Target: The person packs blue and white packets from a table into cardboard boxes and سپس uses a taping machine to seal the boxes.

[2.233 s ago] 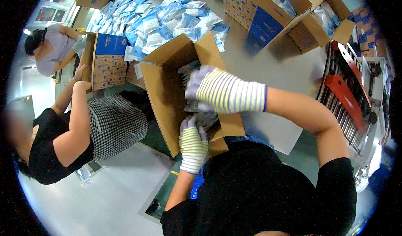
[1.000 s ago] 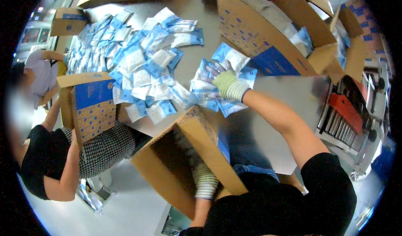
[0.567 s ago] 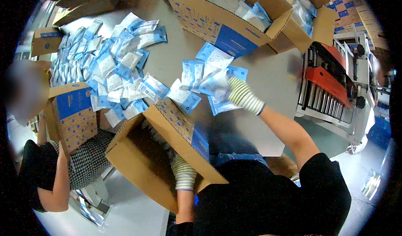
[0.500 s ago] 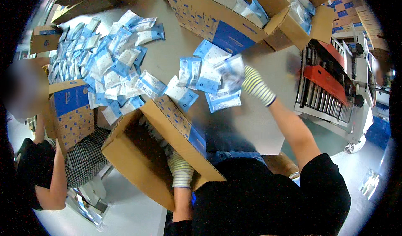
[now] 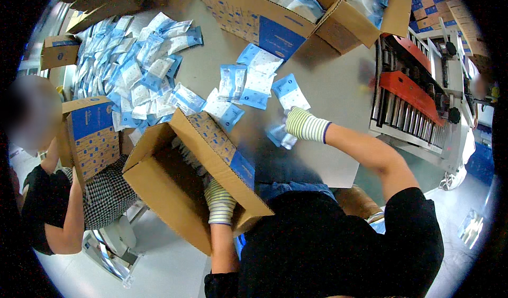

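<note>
the right hand (image 5: pixel 302 124), in a striped knit glove, is stretched out over the grey table (image 5: pixel 338 86) with its fingers curled loosely down onto a blurred blue and white packet (image 5: pixel 279 135) lying just under it; whether it actually grips the packet cannot be told through the blur. the left hand (image 5: pixel 218 202), gloved the same way, is pressed against the underside of an open cardboard box (image 5: pixel 185 176) tilted at the table's near edge, and its fingers are hidden behind the box flap, so their grip cannot be told, though the box rests against it. just beyond the right hand lie a few loose packets (image 5: pixel 254 81) of the same kind, some overlapping. further out past the left hand a wide heap of packets (image 5: pixel 137 70) covers the table. beyond both hands stands a large open carton (image 5: pixel 264 17) with packets inside. to the right of the right hand, off the table, is a red roller machine (image 5: pixel 413 102). on the left-hand side, a seated person (image 5: pixel 69 213) in dark clothes holds a smaller printed box (image 5: pixel 90 134) upright at the table edge.
</note>
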Available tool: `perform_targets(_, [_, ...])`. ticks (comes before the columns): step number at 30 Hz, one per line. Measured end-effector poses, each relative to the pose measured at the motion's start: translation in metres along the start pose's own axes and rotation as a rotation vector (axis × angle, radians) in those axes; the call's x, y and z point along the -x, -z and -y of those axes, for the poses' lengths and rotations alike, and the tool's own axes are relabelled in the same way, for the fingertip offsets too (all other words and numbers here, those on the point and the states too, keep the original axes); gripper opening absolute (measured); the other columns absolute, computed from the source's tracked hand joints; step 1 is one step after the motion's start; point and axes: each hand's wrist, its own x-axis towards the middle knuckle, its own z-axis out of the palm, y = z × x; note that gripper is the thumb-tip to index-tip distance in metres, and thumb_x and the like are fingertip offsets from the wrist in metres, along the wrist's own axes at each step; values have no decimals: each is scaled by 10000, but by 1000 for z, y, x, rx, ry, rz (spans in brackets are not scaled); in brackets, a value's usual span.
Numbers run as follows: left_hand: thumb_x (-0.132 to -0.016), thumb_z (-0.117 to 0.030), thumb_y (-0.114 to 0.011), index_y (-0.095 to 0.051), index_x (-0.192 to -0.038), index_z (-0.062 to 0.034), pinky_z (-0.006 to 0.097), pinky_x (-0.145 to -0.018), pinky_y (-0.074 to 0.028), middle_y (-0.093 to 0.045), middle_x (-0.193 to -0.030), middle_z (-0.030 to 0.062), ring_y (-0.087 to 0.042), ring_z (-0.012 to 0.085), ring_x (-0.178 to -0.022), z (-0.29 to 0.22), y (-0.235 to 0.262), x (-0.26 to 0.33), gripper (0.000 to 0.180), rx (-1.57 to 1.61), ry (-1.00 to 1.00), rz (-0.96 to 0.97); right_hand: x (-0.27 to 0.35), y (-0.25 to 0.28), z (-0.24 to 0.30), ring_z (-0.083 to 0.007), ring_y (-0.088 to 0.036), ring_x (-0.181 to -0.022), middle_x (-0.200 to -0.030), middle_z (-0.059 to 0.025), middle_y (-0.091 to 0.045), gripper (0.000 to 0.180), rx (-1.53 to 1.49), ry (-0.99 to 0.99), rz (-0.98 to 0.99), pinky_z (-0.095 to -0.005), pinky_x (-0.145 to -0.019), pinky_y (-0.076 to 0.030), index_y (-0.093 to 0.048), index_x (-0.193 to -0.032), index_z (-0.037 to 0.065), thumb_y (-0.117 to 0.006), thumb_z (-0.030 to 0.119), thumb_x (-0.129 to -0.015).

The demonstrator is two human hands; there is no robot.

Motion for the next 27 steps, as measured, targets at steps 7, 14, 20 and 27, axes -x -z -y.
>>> perform_targets(7, [-802, -377, -544, -558, -1184, -90, 396, -960, -385, -531, -1244, 150, -473, 324, -1154, 11, -10, -5, 478, -361, -151, -74, 45, -22, -60, -344, -580, -968, -1017, -167, -630, 357, -311, -360, -625, -397, -821, -474, -629, -1025, 98, -528, 383, -835])
perform_targets(14, [-801, -335, -564, -574, -1108, -74, 371, -771, -492, -629, -1054, 74, -603, 260, -885, 71, -52, -33, 403, 274, -262, -293, 6, -66, 65, -319, -602, -922, -1008, -176, -627, 510, -753, -977, -855, -384, -856, -469, -568, -1117, 19, -668, 333, -728])
perform_targets(20, [-821, -359, -527, -562, -1167, -62, 399, -925, -415, -548, -1222, 156, -502, 338, -1121, 46, -27, -15, 458, 163, -83, -193, 35, -2, 49, -319, -603, -878, -951, -193, -623, 446, -626, -601, -379, -433, -788, -464, -576, -1102, 43, -657, 274, -729])
perform_targets(27, [-881, -304, -488, -589, -1105, -63, 344, -789, -482, -629, -1059, 64, -586, 217, -887, 57, -41, -16, 345, 171, -99, -295, 10, -5, 12, -397, -613, -857, -911, -202, -649, 462, -864, -607, -446, -453, -784, -477, -646, -923, 36, -619, 464, -750])
